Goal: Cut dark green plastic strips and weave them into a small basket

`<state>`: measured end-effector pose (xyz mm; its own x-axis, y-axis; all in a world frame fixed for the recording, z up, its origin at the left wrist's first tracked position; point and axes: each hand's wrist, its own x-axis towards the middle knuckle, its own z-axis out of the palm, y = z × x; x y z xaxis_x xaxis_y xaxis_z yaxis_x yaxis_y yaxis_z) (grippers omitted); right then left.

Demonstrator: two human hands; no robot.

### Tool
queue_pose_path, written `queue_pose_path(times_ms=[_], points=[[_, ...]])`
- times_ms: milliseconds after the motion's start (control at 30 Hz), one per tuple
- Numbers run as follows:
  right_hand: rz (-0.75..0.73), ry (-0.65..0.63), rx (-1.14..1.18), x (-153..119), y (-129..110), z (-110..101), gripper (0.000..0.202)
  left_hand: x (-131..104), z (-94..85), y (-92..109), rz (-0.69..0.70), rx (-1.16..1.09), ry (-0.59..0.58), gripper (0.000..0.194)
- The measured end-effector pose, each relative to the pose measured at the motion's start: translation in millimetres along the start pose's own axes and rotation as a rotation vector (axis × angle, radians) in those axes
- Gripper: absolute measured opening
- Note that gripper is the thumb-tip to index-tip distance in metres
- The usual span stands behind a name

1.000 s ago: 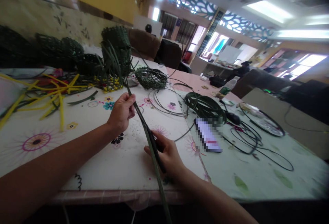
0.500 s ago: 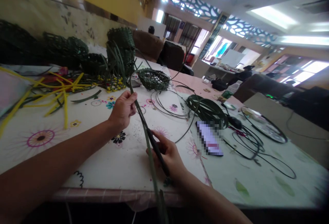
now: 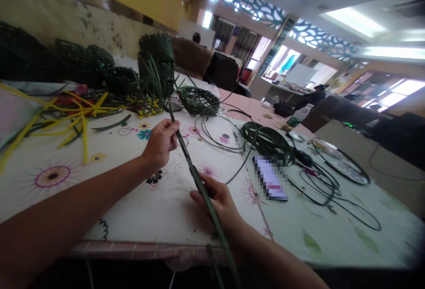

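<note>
A long dark green strip (image 3: 186,154) runs from near the woven basket down past the table's front edge. My left hand (image 3: 162,142) pinches its upper part between thumb and fingers. Lower down, my right hand (image 3: 215,198) is closed around a dark, slim tool (image 3: 196,175), which the strip largely covers. The strip passes over the right fingers, and its lower part hangs toward the bottom of the view. Beyond both hands sits a small green woven basket (image 3: 199,101).
Taller woven baskets (image 3: 156,61) and yellow strips (image 3: 84,136) lie at the back left. To the right are coiled green strips (image 3: 265,140), a phone with a blurred screen (image 3: 270,180), thin looped cords (image 3: 323,183) and a bottle (image 3: 299,115).
The lower strip has swung right and now covers much of the dark tool. Its top loop above my left hand has straightened. Both hands have barely shifted.
</note>
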<state>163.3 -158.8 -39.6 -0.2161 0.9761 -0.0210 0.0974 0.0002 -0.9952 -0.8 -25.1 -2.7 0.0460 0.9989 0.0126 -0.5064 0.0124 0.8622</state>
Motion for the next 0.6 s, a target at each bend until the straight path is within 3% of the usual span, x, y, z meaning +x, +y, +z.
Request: queue_pose_path(times_ms=[200,333,600], points=[[0.014,-0.019,-0.01,2.3,9.3,-0.5,0.058,12.1,-4.9,7.6,0.02,-0.011,0.021,0.032],[0.006,0.072,-0.033,1.6,10.0,2.8,0.065,4.7,-0.3,4.9,0.037,0.002,0.036,0.032],[0.028,0.066,-0.017,-0.4,3.0,2.1,0.065,-6.0,4.2,0.8,0.031,0.015,0.027,0.033]])
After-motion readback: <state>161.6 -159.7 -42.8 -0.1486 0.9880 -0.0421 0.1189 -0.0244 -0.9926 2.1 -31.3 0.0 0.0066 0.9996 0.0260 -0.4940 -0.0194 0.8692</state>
